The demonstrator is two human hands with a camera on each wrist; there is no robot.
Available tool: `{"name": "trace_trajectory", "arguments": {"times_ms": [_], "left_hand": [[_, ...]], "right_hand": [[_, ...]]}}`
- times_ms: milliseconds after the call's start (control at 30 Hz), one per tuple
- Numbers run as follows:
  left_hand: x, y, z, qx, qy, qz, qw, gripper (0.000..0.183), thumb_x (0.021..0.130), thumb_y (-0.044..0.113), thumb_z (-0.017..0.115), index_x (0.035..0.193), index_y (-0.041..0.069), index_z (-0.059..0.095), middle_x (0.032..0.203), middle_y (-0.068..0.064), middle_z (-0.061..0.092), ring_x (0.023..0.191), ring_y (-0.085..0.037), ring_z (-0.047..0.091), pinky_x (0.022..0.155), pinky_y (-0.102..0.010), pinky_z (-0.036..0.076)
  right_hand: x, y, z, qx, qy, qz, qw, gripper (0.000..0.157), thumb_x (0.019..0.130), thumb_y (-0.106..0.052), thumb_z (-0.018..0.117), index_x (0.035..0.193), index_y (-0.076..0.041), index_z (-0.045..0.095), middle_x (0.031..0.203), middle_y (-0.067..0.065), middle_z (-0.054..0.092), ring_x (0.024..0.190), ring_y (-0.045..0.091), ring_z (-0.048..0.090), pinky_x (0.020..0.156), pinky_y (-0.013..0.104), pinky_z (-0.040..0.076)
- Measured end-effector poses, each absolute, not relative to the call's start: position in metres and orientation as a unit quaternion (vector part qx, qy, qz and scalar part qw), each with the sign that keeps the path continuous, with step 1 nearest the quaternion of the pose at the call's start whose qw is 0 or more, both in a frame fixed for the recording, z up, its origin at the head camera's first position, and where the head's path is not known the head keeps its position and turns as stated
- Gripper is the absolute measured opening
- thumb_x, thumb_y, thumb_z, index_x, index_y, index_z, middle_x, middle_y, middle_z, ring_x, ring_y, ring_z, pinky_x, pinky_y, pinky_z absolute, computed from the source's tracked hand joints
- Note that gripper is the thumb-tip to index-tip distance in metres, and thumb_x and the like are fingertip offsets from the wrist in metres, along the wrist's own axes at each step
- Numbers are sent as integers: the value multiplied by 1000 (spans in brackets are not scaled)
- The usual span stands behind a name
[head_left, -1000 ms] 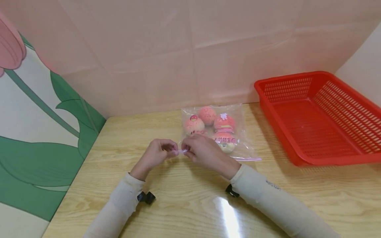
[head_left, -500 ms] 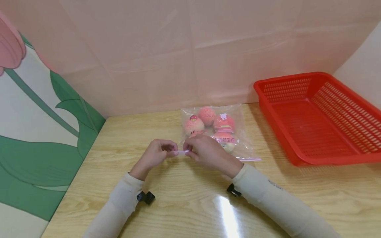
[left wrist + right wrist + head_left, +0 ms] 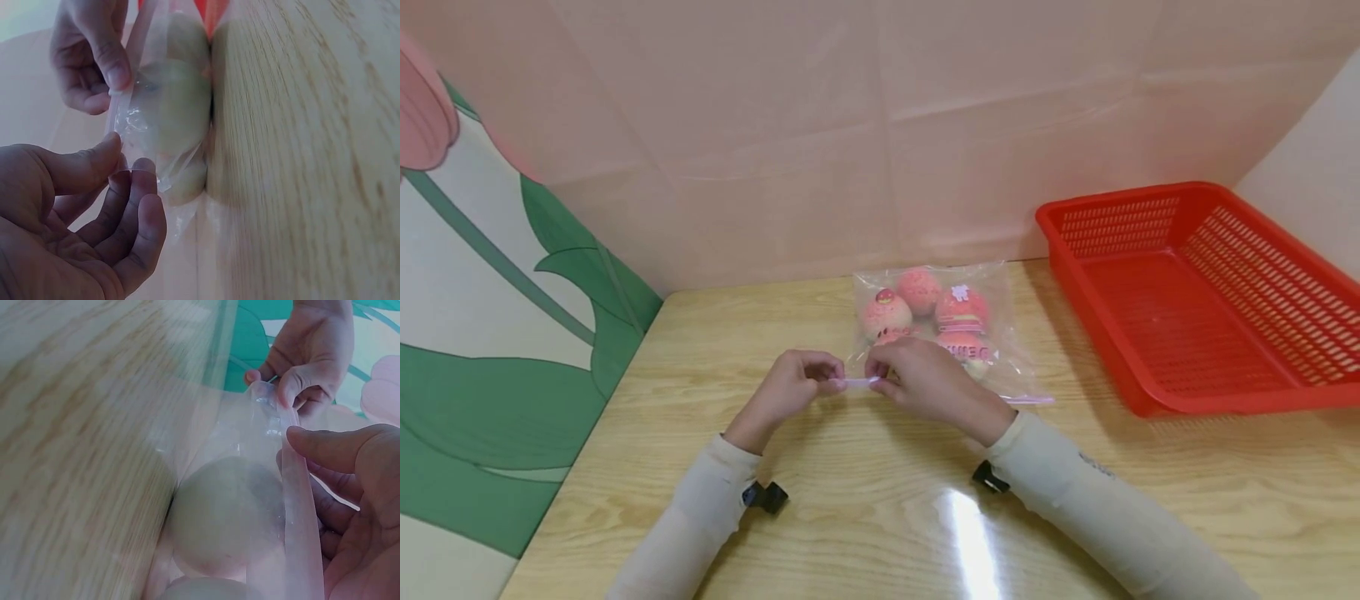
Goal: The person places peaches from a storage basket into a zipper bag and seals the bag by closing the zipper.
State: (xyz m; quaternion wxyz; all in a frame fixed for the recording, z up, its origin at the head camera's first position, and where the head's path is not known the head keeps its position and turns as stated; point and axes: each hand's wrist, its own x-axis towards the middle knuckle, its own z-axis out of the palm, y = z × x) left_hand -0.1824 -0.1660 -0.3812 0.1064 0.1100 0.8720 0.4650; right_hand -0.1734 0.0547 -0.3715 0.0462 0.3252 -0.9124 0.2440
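A clear zip bag [image 3: 1013, 367] with pink print lies on the table, with several round pink-and-cream balls [image 3: 919, 290] inside. My left hand [image 3: 792, 388] pinches the left corner of its mouth between thumb and fingers, as the left wrist view shows. Just to the right, my right hand [image 3: 917, 383] pinches the pink zip strip [image 3: 299, 500] with thumb and curled fingers. A short stretch of strip shows between the hands. By the right thumb, a small white piece [image 3: 115, 92] sits on the strip. My right hand covers part of the lower balls in the head view.
A red plastic basket [image 3: 1093, 333] with slotted sides stands on the right of the wooden table [image 3: 865, 517]. Behind the bag rises a pink cloth backdrop [image 3: 760, 150]. A green-and-pink flower panel [image 3: 497, 400] stands along the left edge.
My right hand has slid slightly right along the zip strip, so more strip shows between the hands. The left hand keeps its pinch at the corner.
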Motion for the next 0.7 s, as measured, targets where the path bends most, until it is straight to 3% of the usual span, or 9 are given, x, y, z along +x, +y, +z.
{"name": "trace_trajectory", "arguments": {"times_ms": [233,467,700], "left_hand": [[-182,-166,-381,112,870,468,106,4,88,5,73,89,1,72,83,-6,67,79,-17,59,70,-27,50],[-182,-165,-381,102,870,471,107,7,87,2,72,84,8,72,82,-5,66,78,-18,58,68,-27,50],[-183,-164,-383,105,872,468,103,3,86,4,73,85,5,71,82,-7,67,77,-17,58,68,-27,49]], "right_hand": [[-173,58,-372,315,-917,242,44,8,88,-17,76,89,-22,70,85,-10,71,85,12,65,78,33,54],[-173,60,-371,314,-917,241,46,8,87,-17,76,88,-22,70,84,-11,71,83,11,64,76,32,54],[-171,62,-370,312,-917,243,42,7,88,-16,75,89,-21,70,84,-10,70,82,11,64,73,32,54]]}}
